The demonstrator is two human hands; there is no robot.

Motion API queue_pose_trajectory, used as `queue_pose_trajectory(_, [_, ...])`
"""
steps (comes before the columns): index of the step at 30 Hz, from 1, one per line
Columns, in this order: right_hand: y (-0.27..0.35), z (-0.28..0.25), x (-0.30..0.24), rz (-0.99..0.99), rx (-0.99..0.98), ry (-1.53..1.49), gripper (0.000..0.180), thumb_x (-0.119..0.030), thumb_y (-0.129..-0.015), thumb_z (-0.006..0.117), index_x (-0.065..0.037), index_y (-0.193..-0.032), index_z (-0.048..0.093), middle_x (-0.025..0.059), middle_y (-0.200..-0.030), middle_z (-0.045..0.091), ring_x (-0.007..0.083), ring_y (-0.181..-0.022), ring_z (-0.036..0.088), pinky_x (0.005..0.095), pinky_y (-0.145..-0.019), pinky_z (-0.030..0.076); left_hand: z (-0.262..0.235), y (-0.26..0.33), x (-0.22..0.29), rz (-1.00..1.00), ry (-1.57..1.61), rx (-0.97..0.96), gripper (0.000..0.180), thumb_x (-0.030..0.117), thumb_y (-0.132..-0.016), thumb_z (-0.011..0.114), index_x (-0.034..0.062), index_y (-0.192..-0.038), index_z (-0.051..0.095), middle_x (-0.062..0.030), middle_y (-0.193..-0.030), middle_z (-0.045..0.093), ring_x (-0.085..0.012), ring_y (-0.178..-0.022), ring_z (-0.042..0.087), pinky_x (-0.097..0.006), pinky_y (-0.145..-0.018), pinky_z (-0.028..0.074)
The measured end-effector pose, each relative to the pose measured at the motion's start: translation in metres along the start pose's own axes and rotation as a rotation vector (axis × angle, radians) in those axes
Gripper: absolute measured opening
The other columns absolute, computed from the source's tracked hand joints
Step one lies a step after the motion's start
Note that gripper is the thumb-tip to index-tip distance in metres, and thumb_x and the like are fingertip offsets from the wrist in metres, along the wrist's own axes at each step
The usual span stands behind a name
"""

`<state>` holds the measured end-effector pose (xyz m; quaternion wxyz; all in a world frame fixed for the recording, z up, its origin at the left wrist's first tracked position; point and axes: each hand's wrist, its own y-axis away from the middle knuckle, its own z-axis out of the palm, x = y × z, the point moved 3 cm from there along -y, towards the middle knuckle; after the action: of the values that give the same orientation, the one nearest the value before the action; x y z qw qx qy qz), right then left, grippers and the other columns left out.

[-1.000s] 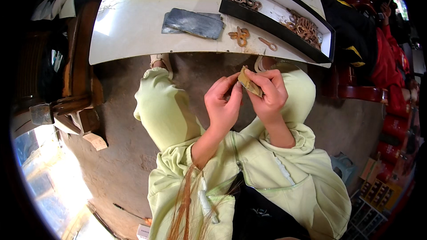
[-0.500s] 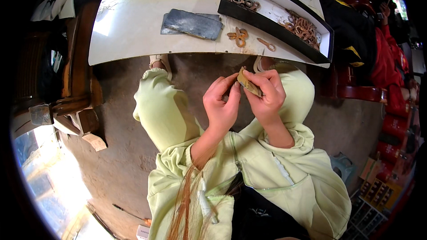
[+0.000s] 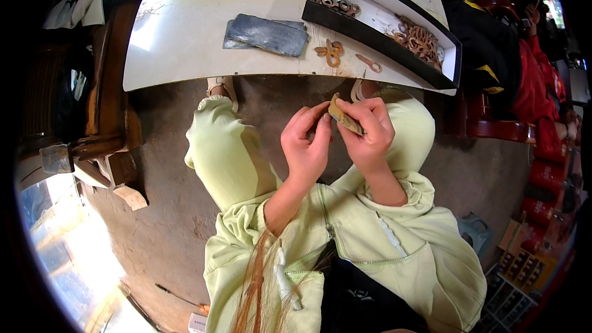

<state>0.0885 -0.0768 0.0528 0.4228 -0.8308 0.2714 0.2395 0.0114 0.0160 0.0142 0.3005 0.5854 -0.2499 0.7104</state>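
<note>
Folded tan sheet [image 3: 345, 117] is sitting between the two hands, in front of the near table edge and closer to the right knee than the left. From where I'm standing, the right hand [image 3: 373, 132] is pinching it, the thumb pressing its upper face and the fingers curling beneath; that grip is probably keeping the layers tight. The left hand [image 3: 305, 145] is bringing thumb and fingertips close together right beside the sheet's edge, but I cannot tell whether anything small is being held there. Both hands seem to be working close together so one can be steadying against the other.

The sheet is looking stiff and papery, dull on its face, creased and uneven along its lower side. On the pale, glossy table [image 3: 185, 43], two dark grey slabs [image 3: 268, 34] are lying askew, one over the other, their flat tops showing scuffed, chalky patches. Beside them a rusty cluster of looped pieces [image 3: 330, 52] and a single ringed piece with a narrow shank [image 3: 369, 62] are resting, presumably within easy reach. The long black box [image 3: 370, 42] is holding two heaps of similar brown metal loops, its white-lined walls likely stopping them from scattering.
</note>
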Motion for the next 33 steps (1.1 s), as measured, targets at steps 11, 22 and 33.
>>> queue_pose_trajectory(11, [0.0011,0.0009,0.0004,0.01,-0.006,-0.002,0.038,0.005,-0.061,0.076,-0.006,-0.097,0.07,0.0067,-0.08,0.057,0.0171,-0.067,0.058,0.0261,-0.055,0.048,0.0018,-0.0002,0.0013,-0.029,0.075,0.052,0.016,-0.002,-0.086,0.057,-0.0054,-0.1,0.065,-0.0018,-0.074,0.053,-0.0057,-0.056,0.049,-0.02,-0.048,0.039])
queue_pose_trajectory(22, [-0.0003,0.0013,0.0,0.009,0.02,0.0,0.038,0.005,-0.061,0.074,-0.006,-0.097,0.069,0.0065,-0.08,0.057,0.0178,-0.067,0.059,0.0264,-0.056,0.048,0.0016,0.0021,-0.0001,-0.032,0.038,0.023,0.019,-0.002,-0.088,0.054,-0.0076,-0.105,0.063,-0.0037,-0.086,0.056,-0.0061,-0.06,0.053,-0.019,-0.05,0.043])
queue_pose_trajectory(33, [-0.0013,0.0006,-0.0016,0.026,-0.015,0.003,0.037,0.006,-0.062,0.074,-0.004,-0.097,0.069,0.0069,-0.08,0.056,0.0164,-0.066,0.058,0.0259,-0.055,0.047,0.0027,-0.0001,0.0008,-0.001,0.037,0.061,0.016,-0.002,-0.085,0.058,-0.0046,-0.099,0.065,-0.0017,-0.07,0.051,-0.006,-0.056,0.048,-0.02,-0.048,0.037])
